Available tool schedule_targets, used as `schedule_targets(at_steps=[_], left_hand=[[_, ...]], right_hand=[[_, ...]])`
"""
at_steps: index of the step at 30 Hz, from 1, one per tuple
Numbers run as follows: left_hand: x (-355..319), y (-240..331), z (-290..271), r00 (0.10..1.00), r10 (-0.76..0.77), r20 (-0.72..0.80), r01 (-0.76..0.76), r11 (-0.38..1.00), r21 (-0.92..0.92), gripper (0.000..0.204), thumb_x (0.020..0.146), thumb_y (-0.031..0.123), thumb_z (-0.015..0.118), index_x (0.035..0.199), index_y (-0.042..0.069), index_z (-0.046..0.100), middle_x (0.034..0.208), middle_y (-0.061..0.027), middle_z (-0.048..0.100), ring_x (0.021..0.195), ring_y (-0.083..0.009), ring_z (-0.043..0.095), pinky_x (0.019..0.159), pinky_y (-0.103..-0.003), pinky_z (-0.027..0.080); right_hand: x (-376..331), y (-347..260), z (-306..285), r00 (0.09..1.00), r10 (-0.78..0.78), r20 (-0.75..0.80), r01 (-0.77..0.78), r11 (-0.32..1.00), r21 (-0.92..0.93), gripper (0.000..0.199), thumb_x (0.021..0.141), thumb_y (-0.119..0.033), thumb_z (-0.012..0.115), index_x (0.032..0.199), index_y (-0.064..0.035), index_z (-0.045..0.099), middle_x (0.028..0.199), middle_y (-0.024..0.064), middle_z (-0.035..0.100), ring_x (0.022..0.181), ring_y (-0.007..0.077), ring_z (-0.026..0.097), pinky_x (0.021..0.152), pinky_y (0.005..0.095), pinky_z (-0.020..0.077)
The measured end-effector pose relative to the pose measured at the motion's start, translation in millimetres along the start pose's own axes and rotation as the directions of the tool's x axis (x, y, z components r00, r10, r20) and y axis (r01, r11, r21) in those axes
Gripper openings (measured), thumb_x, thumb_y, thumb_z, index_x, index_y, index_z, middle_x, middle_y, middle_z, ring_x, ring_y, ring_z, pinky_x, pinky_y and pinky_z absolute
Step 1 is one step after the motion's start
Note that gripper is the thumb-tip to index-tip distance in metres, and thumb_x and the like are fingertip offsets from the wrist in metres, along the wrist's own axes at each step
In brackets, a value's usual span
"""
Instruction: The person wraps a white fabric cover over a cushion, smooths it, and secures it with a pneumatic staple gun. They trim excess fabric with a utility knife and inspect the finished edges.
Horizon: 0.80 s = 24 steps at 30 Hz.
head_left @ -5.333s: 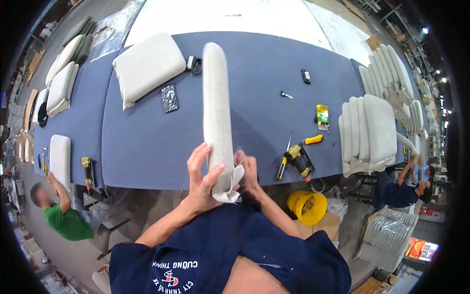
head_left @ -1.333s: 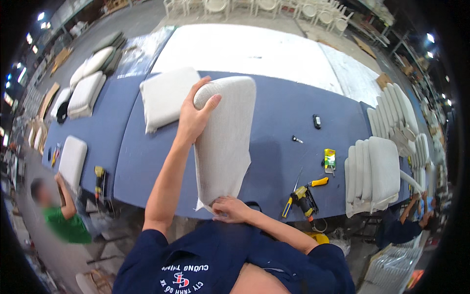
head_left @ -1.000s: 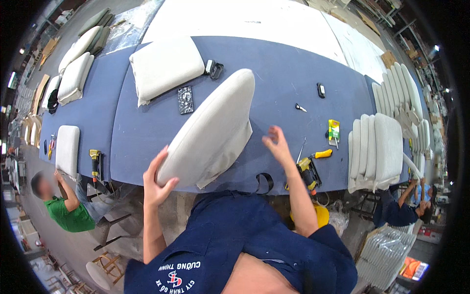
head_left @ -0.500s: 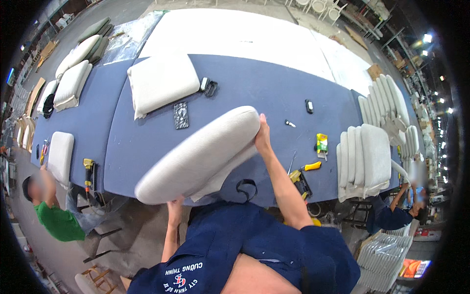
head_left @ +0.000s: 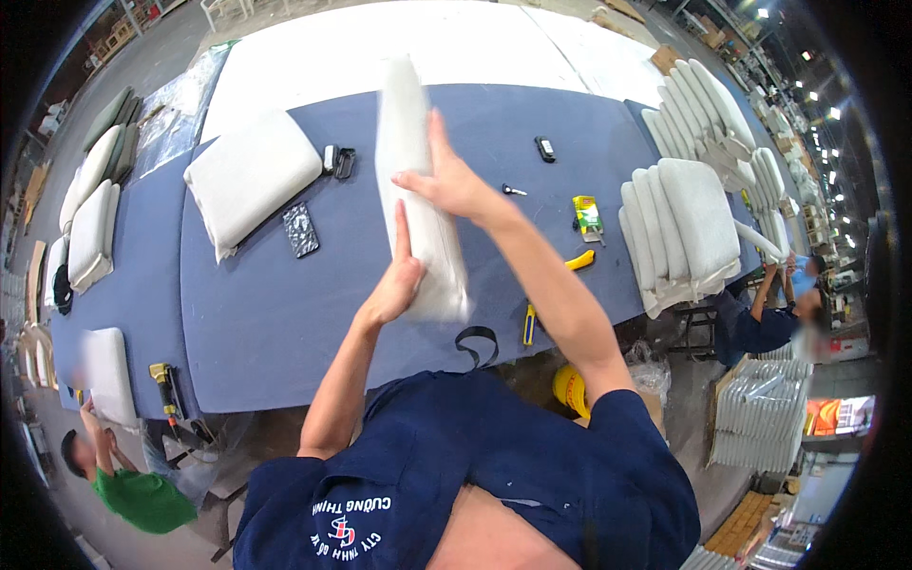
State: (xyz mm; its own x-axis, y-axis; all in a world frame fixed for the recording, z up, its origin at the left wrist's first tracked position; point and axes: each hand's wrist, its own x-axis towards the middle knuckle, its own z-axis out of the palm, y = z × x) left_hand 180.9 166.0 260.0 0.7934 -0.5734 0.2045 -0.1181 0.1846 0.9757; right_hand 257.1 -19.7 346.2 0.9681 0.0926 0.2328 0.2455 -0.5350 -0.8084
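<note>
A pale grey fabric-covered seat cushion (head_left: 439, 256) is tilted up on its edge above the blue table, its narrow side facing me and its far end slightly blurred. My right hand (head_left: 454, 182) grips the cushion higher up from the right, thumb lying across the narrow side. Lower down, my left hand (head_left: 397, 285) holds it from the left with a finger pointed along the edge. The cushion's broad faces are mostly turned out of sight. Another pale cushion (head_left: 255, 180) lies flat to the left, beside a black patterned phone (head_left: 300, 230) and an open black case (head_left: 344, 162).
Stacked cushions (head_left: 698, 214) stand at the table's right end; more (head_left: 93, 233) are at the left. A yellow-handled tool (head_left: 579, 259), a yellow-green packet (head_left: 588, 218) and a staple gun (head_left: 166, 388) lie along the table (head_left: 256, 351). A person in green (head_left: 142, 499) works at left, others at right.
The cushion has swung from a slanting position to nearly upright, farther from my body. My right hand has shifted onto its narrow side, and my left hand has come up from below the table edge.
</note>
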Motion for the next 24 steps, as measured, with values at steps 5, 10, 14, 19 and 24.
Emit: schedule_targets(at_steps=[5, 10, 14, 19, 24], left_hand=[[-3, 36, 24, 0.982, 0.188, 0.006, -0.175, 0.904, 0.390, 0.129, 0.083, 0.031, 0.087, 0.173, 0.011, -0.003, 0.180, -0.0223, -0.006, 0.166, -0.0379, 0.005, 0.132, -0.048, 0.018], [-18, 38, 18, 0.941, 0.279, -0.193, -0.156, 0.862, 0.482, 0.091, 0.081, -0.008, 0.072, 0.164, 0.008, 0.039, 0.173, -0.0244, 0.029, 0.160, -0.0421, 0.029, 0.128, -0.048, 0.032], [-28, 48, 1, 0.882, 0.354, -0.310, -0.103, 0.789, 0.606, 0.071, 0.080, -0.012, 0.070, 0.148, 0.008, 0.063, 0.154, -0.0199, 0.057, 0.138, -0.0360, 0.059, 0.114, -0.044, 0.050], [-20, 76, -1, 0.874, 0.411, -0.260, -0.149, 0.736, 0.660, 0.045, 0.085, -0.009, 0.069, 0.127, 0.005, 0.075, 0.128, -0.0167, 0.071, 0.115, -0.0325, 0.071, 0.095, -0.040, 0.058], [-1, 98, 6, 0.910, 0.260, -0.321, -0.056, 0.847, 0.529, 0.022, 0.100, -0.003, 0.060, 0.118, -0.002, 0.074, 0.102, -0.0125, 0.074, 0.104, -0.0258, 0.073, 0.092, -0.033, 0.055]], right_hand=[[24, 4, -12, 0.975, 0.216, -0.041, -0.169, 0.857, 0.488, 0.102, 0.103, -0.040, 0.070, 0.171, 0.0027, 0.007, 0.174, 0.0246, 0.023, 0.158, 0.0322, 0.032, 0.128, 0.0404, 0.0276], [-57, 2, -32, 0.991, 0.130, 0.042, -0.135, 0.892, 0.431, 0.087, 0.100, -0.042, 0.076, 0.165, -0.0009, 0.036, 0.162, 0.0167, 0.047, 0.143, 0.0271, 0.053, 0.114, 0.0397, 0.0471], [-132, -49, -12, 0.999, -0.009, -0.054, 0.020, 0.975, 0.221, 0.082, 0.088, -0.040, 0.087, 0.155, -0.0061, 0.053, 0.142, 0.0165, 0.059, 0.133, 0.0313, 0.061, 0.104, 0.0428, 0.0555], [-129, -52, 1, 0.941, -0.238, -0.242, 0.198, 0.964, -0.179, 0.048, 0.094, -0.013, 0.079, 0.139, -0.0061, 0.067, 0.125, 0.0164, 0.069, 0.114, 0.0344, 0.071, 0.093, 0.0420, 0.0589], [-109, -32, -8, 0.972, 0.058, -0.226, -0.002, 0.971, 0.239, 0.013, 0.104, -0.005, 0.063, 0.116, -0.0024, 0.067, 0.106, 0.0059, 0.071, 0.097, 0.0193, 0.068, 0.083, 0.0293, 0.0531]])
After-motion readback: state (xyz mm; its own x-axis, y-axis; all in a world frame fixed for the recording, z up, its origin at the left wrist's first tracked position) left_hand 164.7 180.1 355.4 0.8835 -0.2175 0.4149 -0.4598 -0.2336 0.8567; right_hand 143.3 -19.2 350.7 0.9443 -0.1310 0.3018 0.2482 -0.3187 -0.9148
